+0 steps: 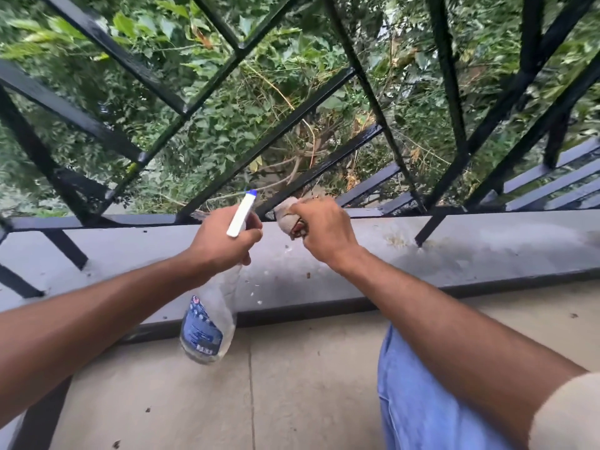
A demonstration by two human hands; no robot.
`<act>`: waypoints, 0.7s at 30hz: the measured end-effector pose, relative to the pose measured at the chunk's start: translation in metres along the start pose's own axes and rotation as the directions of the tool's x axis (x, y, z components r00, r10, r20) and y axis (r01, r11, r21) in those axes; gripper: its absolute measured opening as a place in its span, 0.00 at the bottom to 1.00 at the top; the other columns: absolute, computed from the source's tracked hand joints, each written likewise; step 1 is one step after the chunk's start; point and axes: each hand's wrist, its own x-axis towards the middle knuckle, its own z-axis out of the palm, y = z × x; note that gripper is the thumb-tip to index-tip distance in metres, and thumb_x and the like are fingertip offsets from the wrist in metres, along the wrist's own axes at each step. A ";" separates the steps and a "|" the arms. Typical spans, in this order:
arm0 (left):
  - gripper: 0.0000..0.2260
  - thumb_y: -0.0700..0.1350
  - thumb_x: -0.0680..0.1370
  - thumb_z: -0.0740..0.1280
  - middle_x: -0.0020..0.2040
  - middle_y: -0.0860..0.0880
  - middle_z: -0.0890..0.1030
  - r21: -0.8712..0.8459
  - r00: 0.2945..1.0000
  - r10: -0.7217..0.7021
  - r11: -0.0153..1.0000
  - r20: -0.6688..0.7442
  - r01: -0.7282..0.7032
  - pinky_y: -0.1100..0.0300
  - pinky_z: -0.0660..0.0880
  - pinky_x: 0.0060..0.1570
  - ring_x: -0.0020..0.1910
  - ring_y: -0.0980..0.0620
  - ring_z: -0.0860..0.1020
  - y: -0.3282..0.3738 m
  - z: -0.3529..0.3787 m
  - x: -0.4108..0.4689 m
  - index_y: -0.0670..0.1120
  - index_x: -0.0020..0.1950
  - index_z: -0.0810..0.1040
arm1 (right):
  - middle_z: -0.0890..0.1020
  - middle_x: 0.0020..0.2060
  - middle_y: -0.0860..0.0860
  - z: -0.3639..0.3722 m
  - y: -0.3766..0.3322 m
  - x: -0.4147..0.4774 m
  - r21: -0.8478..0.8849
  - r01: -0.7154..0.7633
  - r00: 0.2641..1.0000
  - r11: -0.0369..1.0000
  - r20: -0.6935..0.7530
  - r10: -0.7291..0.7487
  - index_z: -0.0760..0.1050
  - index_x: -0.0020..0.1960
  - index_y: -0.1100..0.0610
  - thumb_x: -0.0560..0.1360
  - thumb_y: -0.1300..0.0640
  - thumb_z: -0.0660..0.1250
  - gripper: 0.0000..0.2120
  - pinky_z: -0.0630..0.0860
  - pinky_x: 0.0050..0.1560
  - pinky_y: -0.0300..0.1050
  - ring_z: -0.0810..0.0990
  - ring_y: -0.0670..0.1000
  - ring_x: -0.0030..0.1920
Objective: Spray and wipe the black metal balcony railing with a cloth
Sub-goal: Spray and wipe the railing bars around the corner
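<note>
The black metal railing [269,141] fills the upper view with crossing diagonal bars fixed into a grey ledge. My left hand [224,241] grips the neck of a clear spray bottle [207,323]; its white head with a blue nozzle tip [242,212] points up toward the bars, and the labelled body hangs below my fist. My right hand [324,232] holds a bunched beige cloth [287,212] against the foot of a diagonal bar, just right of the nozzle. My fingers hide part of the cloth.
The grey ledge [470,251] carries specks of dirt and a pale stain near a bar foot. Below it lies a beige tiled floor [292,384]. My blue-trousered knee [415,401] is at lower right. Dense green foliage [227,118] lies beyond the bars.
</note>
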 end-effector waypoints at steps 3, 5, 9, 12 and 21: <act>0.04 0.36 0.78 0.69 0.36 0.41 0.80 0.013 1.000 0.028 1.000 -0.002 -0.028 0.58 0.74 0.31 0.25 0.49 0.80 0.005 0.005 0.000 0.43 0.44 0.79 | 0.82 0.43 0.56 0.009 -0.012 -0.001 -0.021 0.124 0.992 0.992 0.021 -0.123 0.79 0.50 0.59 0.69 0.70 0.71 0.12 0.77 0.38 0.52 0.80 0.61 0.44; 0.04 0.35 0.78 0.68 0.36 0.40 0.81 0.031 0.999 0.039 0.999 0.000 -0.039 0.58 0.74 0.30 0.26 0.49 0.80 0.008 0.009 -0.002 0.43 0.44 0.79 | 0.81 0.43 0.56 0.009 -0.016 -0.003 -0.048 0.173 0.984 0.984 0.044 -0.171 0.79 0.53 0.58 0.70 0.68 0.71 0.12 0.75 0.38 0.51 0.80 0.60 0.44; 0.04 0.33 0.77 0.68 0.36 0.39 0.79 0.057 0.998 0.054 0.997 0.039 -0.056 0.61 0.73 0.25 0.24 0.48 0.79 0.008 0.018 -0.006 0.40 0.44 0.79 | 0.84 0.48 0.50 -0.012 -0.006 -0.001 0.003 0.179 0.972 0.984 0.157 -0.177 0.81 0.58 0.51 0.71 0.63 0.70 0.17 0.76 0.45 0.49 0.82 0.57 0.51; 0.05 0.33 0.78 0.69 0.35 0.41 0.78 0.045 0.998 0.037 0.998 0.055 -0.039 0.59 0.73 0.25 0.24 0.47 0.79 0.009 0.021 -0.007 0.41 0.43 0.79 | 0.86 0.50 0.48 -0.046 0.009 -0.001 0.027 0.184 0.940 0.983 0.288 -0.184 0.82 0.62 0.44 0.72 0.58 0.73 0.20 0.72 0.50 0.42 0.82 0.52 0.53; 0.05 0.35 0.78 0.70 0.33 0.46 0.77 0.021 0.974 0.015 1.000 0.228 -0.021 0.60 0.73 0.28 0.24 0.47 0.78 0.030 0.056 0.012 0.42 0.43 0.78 | 0.87 0.52 0.49 -0.084 0.132 -0.037 0.127 -0.237 0.968 0.963 -0.056 0.245 0.85 0.59 0.49 0.69 0.66 0.75 0.22 0.81 0.53 0.51 0.84 0.52 0.53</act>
